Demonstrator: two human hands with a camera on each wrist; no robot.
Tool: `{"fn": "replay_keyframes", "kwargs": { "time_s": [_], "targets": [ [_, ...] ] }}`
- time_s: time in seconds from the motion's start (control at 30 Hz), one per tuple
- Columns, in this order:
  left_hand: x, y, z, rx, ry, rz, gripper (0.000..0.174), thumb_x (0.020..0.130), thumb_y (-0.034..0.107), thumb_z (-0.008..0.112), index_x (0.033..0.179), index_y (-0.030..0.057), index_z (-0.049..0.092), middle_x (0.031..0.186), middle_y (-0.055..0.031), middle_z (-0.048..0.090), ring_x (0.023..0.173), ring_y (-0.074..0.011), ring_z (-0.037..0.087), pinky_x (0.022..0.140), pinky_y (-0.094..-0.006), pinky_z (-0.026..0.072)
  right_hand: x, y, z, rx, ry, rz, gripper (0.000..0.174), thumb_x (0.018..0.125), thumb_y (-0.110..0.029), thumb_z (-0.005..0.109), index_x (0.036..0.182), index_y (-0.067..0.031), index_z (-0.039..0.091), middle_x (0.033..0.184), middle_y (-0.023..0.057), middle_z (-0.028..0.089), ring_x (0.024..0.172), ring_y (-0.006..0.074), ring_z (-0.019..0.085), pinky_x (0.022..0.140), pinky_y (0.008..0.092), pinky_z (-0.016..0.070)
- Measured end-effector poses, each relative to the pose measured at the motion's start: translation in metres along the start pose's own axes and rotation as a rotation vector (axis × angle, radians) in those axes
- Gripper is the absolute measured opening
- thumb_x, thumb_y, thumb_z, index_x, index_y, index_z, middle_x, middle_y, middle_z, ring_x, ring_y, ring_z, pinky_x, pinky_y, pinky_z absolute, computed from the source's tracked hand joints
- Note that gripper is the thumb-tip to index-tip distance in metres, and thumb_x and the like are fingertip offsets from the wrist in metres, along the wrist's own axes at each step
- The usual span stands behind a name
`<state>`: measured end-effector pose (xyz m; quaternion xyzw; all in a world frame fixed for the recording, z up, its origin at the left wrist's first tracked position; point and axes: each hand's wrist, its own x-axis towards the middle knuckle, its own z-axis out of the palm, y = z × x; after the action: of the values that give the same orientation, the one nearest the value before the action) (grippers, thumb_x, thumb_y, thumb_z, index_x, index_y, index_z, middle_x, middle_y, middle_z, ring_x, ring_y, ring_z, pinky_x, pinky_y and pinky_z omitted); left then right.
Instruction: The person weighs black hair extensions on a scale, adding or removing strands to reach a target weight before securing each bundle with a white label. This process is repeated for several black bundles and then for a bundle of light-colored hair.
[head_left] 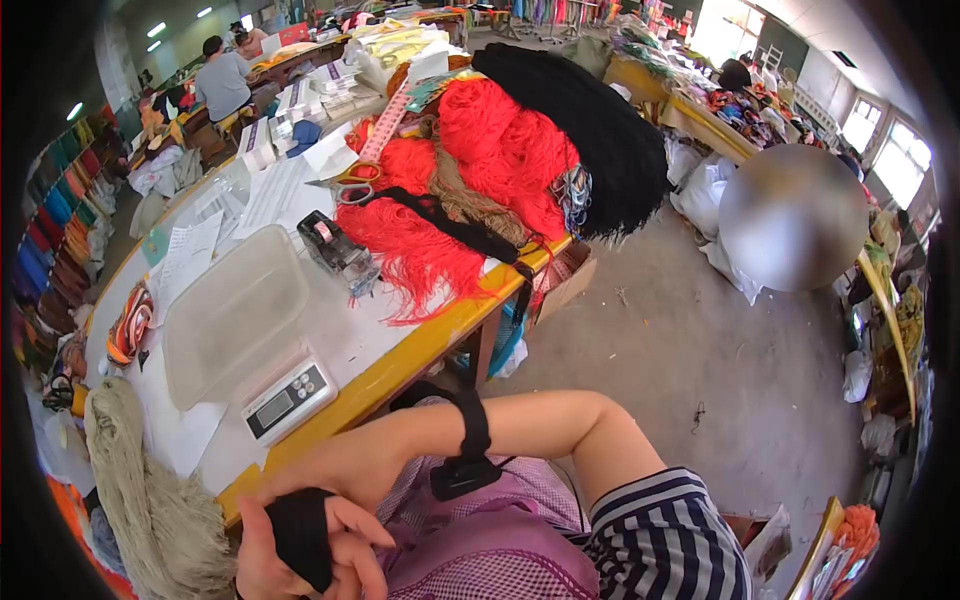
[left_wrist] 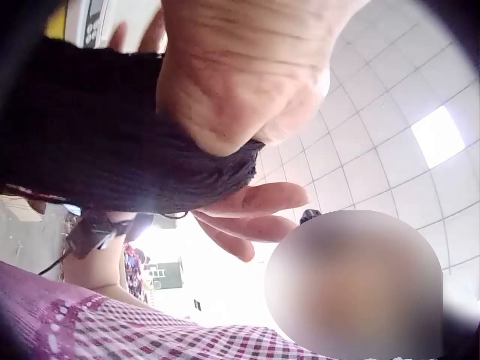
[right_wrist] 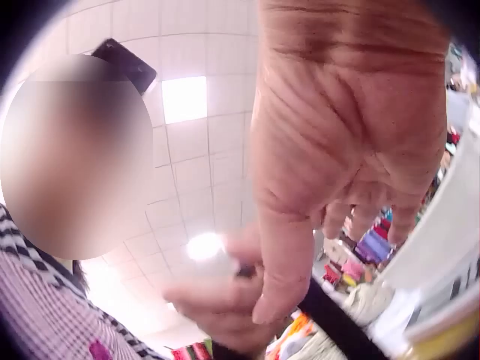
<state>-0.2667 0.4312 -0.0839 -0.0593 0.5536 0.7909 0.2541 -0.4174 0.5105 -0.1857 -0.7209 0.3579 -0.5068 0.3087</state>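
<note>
A bundle of black yarn (head_left: pixel 303 540) lies across the palm of my left hand (head_left: pixel 348 550), low in the head view. The left wrist view shows the black yarn bundle (left_wrist: pixel 112 142) large, with the left palm on one side and the fingers (left_wrist: pixel 259 214) bent round the other. Just above, my right hand (head_left: pixel 320 472) reaches over the table edge, blurred. Its palm faces the right wrist camera, thumb (right_wrist: pixel 285 270) straight and fingers loosely bent. Beyond that thumb, a black band (right_wrist: pixel 337 326) runs down past the blurred left fingers.
On the table stand a digital scale (head_left: pixel 290 400), a plastic tub (head_left: pixel 180 350) and a tape dispenser (head_left: pixel 335 250). Scissors (head_left: pixel 355 180), red yarn (head_left: pixel 500 150) and a big black hank (head_left: pixel 590 130) lie farther back. A beige hank (head_left: pixel 150 490) hangs at left.
</note>
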Motion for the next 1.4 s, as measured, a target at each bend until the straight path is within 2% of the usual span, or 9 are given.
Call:
{"fn": "replay_keyframes", "kwargs": {
  "time_s": [0.13,0.17,0.37,0.53,0.7,0.93,1.13,1.3,1.4],
  "targets": [
    [-0.037,-0.044,-0.064,-0.126,-0.317,-0.034,0.107,0.07,0.091,0.037,0.111,-0.0059,0.056,0.072,-0.016,0.066,0.042,-0.0126,0.055,0.031,-0.0191,0.0329,-0.005,0.009,0.015,0.228,-0.184,0.183,0.039,0.072,-0.012,0.081,0.104,0.0005,0.061,0.084,0.0073,0.067,0.075,0.0148,0.064,0.067,0.0283,0.0513],
    [-0.044,-0.036,-0.045,0.163,0.177,-0.061,0.143,0.04,0.105,0.013,0.116,-0.0099,0.053,0.073,-0.0173,0.066,0.043,-0.0131,0.057,0.033,-0.0186,0.0383,-0.005,-0.01,0.003,0.332,-0.193,0.321,0.031,0.079,-0.013,0.077,0.103,-0.001,0.063,0.074,0.0037,0.065,0.073,0.0123,0.062,0.063,0.0273,0.0499],
    [-0.017,-0.054,-0.088,0.241,0.233,-0.005,0.045,0.1,0.04,0.044,0.106,-0.0014,0.061,0.059,-0.0075,0.06,0.038,-0.009,0.047,0.034,-0.0202,0.032,0.02,-0.013,-0.021,0.467,0.0,0.512,0.017,0.089,-0.012,0.068,0.1,-0.0004,0.062,0.078,0.0021,0.064,0.063,0.0062,0.059,0.06,0.0201,0.0496],
    [-0.037,-0.029,-0.068,0.177,0.387,0.3,0.052,0.097,0.042,0.053,0.127,-0.0009,0.057,0.053,-0.0045,0.058,0.037,-0.0058,0.044,0.035,-0.0182,0.0291,0.025,0.016,0.003,0.594,-0.052,0.482,0.062,0.097,-0.058,0.042,0.101,0.0001,0.064,0.069,0.0056,0.059,0.057,0.0083,0.055,0.057,0.0225,0.0485],
    [-0.039,-0.03,-0.068,0.152,0.533,0.623,0.058,0.092,0.041,0.063,0.13,-0.002,0.056,0.113,-0.0161,0.064,0.091,-0.0166,0.063,0.077,-0.0274,0.0497,0.027,0.054,0.049,1.119,-0.303,0.446,0.11,0.077,-0.087,0.007,0.142,-0.0032,0.039,0.117,0.0223,0.061,0.102,0.033,0.063,0.093,0.0426,0.0482],
    [-0.037,-0.044,-0.087,0.557,0.855,0.87,0.05,0.079,0.008,0.073,0.126,-0.0008,0.06,0.144,-0.0143,0.047,0.117,-0.0201,0.056,0.094,-0.0333,0.046,0.046,0.042,0.05,0.969,0.389,0.383,0.091,0.089,-0.075,0.017,0.152,-0.0092,0.018,0.144,0.0116,0.039,0.127,0.0247,0.045,0.105,0.0417,0.0403],
    [-0.012,-0.059,-0.107,1.334,1.325,0.618,0.016,0.062,0.008,0.069,0.077,0.0118,0.069,0.077,-0.0117,0.066,0.073,-0.0328,0.063,0.063,-0.0409,0.0485,0.052,0.046,0.053,0.205,0.478,0.181,0.071,0.088,-0.02,0.068,0.147,-0.006,0.03,0.129,0.0092,0.048,0.111,0.0157,0.052,0.092,0.0303,0.0465],
    [0.003,-0.061,-0.102,1.251,1.302,0.851,0.012,0.066,0.01,0.071,0.078,0.0091,0.069,0.072,-0.0126,0.063,0.068,-0.0253,0.064,0.06,-0.037,0.0485,0.043,0.011,0.031,0.262,0.586,0.64,0.032,0.091,-0.028,0.062,0.107,-0.0008,0.057,0.09,0.0036,0.061,0.076,0.0074,0.058,0.056,0.0216,0.0461],
    [-0.003,-0.062,-0.102,0.268,0.724,0.575,0.013,0.083,0.012,0.068,0.087,-0.0009,0.068,0.082,-0.0073,0.071,0.079,-0.0124,0.068,0.061,-0.0245,0.0496,0.021,0.007,0.013,0.197,0.544,0.781,0.034,0.093,-0.036,0.055,0.093,-0.0018,0.062,0.07,0.0038,0.058,0.058,0.0079,0.052,0.048,0.0218,0.0386]
  ]
}}
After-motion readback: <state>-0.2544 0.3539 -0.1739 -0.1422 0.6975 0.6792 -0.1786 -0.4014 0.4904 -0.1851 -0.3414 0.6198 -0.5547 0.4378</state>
